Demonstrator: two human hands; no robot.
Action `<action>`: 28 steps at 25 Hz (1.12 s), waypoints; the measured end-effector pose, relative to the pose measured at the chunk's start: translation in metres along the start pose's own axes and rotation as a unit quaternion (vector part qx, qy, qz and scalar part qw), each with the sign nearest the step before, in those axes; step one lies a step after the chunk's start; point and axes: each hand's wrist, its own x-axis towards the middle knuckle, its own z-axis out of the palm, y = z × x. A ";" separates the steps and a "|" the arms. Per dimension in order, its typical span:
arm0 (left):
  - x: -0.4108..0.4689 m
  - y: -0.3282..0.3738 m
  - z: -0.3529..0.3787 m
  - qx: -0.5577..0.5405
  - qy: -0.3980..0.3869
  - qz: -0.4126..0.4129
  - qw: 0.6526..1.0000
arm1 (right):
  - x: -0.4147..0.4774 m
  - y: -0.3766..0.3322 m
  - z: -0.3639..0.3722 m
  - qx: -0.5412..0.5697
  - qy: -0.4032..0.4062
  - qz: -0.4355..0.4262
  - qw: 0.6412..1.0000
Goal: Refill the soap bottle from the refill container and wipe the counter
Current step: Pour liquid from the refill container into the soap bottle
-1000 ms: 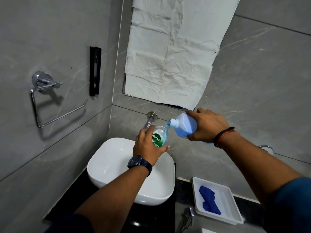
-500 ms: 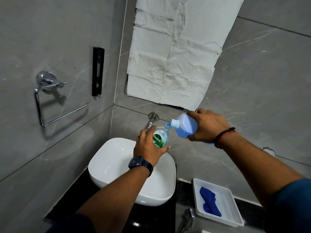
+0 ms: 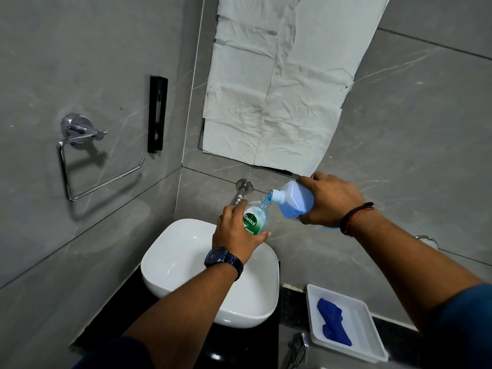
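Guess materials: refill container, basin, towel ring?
Refill container: translucent plastic, probably; the blue liquid shows through its walls.
Basin: glossy white, likely glazed ceramic; smooth with soft reflections.
Towel ring: polished metal, chrome-like; mirror-bright highlights on a thin bent rod.

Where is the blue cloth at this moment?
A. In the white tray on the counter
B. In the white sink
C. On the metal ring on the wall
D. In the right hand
A. The blue cloth lies inside the white tray, to the right of the sink, while the right hand has its grip on the refill container.
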 end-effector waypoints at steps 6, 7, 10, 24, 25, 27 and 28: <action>0.000 0.001 0.000 -0.004 0.001 -0.001 1.000 | -0.001 -0.001 -0.001 -0.005 0.001 0.001 1.000; -0.001 0.001 0.000 -0.004 0.002 0.000 1.000 | -0.001 -0.001 -0.002 -0.005 0.001 0.000 1.000; -0.001 0.001 0.000 -0.004 0.003 0.002 1.000 | -0.001 -0.001 -0.002 -0.005 0.001 -0.002 1.000; 0.001 -0.001 0.000 0.002 0.003 0.006 1.000 | 0.001 -0.001 -0.001 -0.014 0.007 -0.006 1.000; 0.001 -0.001 0.000 0.002 0.005 0.007 1.000 | 0.001 -0.001 -0.001 -0.014 0.009 -0.006 1.000; 0.001 -0.001 0.001 0.003 0.006 0.008 1.000 | 0.002 0.000 -0.001 -0.014 0.011 -0.008 1.000; 0.001 -0.001 0.001 0.003 0.007 0.008 1.000 | 0.002 0.000 -0.001 -0.013 0.012 -0.009 1.000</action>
